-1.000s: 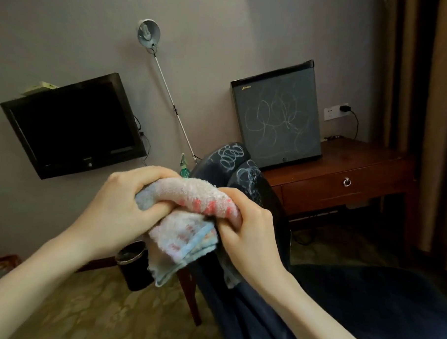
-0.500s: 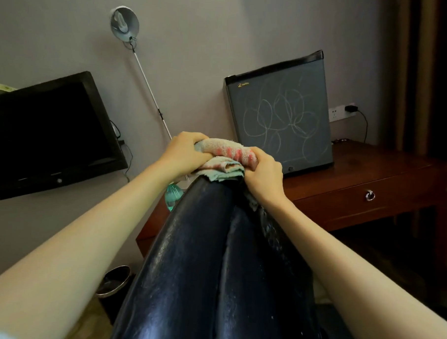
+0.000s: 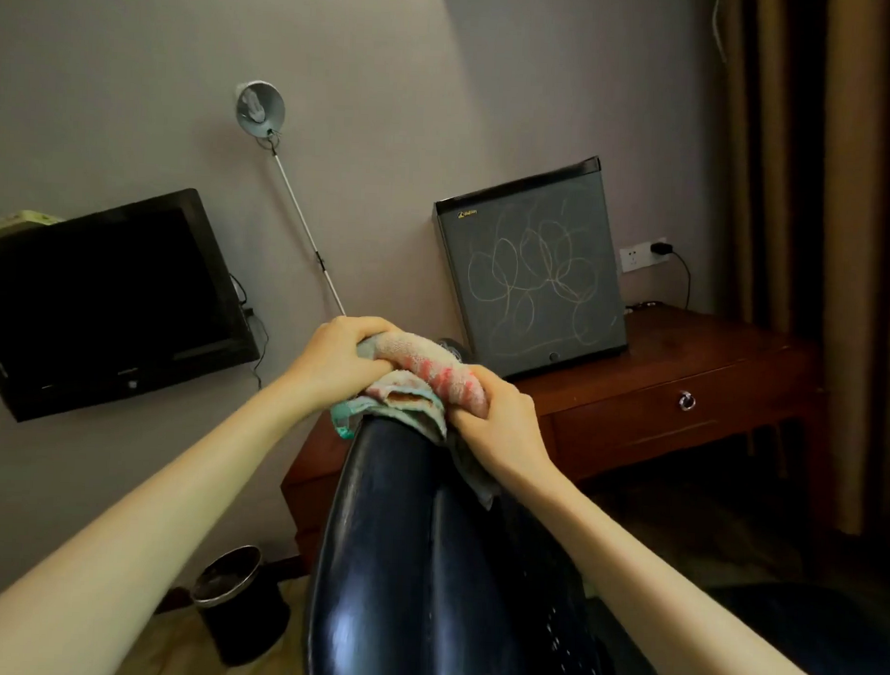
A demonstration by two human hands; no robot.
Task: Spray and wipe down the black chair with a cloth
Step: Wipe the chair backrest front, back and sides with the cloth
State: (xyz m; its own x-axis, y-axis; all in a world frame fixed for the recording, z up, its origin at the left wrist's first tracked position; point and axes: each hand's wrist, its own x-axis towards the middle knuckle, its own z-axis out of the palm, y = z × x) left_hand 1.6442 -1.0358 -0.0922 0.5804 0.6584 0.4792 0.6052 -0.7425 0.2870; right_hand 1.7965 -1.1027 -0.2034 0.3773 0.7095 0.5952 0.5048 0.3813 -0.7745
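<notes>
The glossy black chair back (image 3: 423, 566) rises up the middle of the view, wet with droplets on its right side. A bunched cloth (image 3: 420, 382), pale pink with red and light blue patches, lies over the chair's top edge. My left hand (image 3: 340, 358) grips the cloth's left end. My right hand (image 3: 500, 426) grips its right end, where a grey flap hangs down the chair's right side. Both arms reach forward on either side of the backrest. No spray bottle is in view.
Behind the chair stands a wooden desk (image 3: 711, 379) with a drawer and a small grey fridge (image 3: 532, 274) scribbled with chalk. A black TV (image 3: 103, 297) hangs on the left wall, beside a wall lamp (image 3: 262, 107). A black bin (image 3: 240, 601) sits lower left; curtains (image 3: 846, 201) hang right.
The cloth went from held in the air in front of me to pressed on the top of the chair back. Both hands keep their grip, and the view has come closer to the chair.
</notes>
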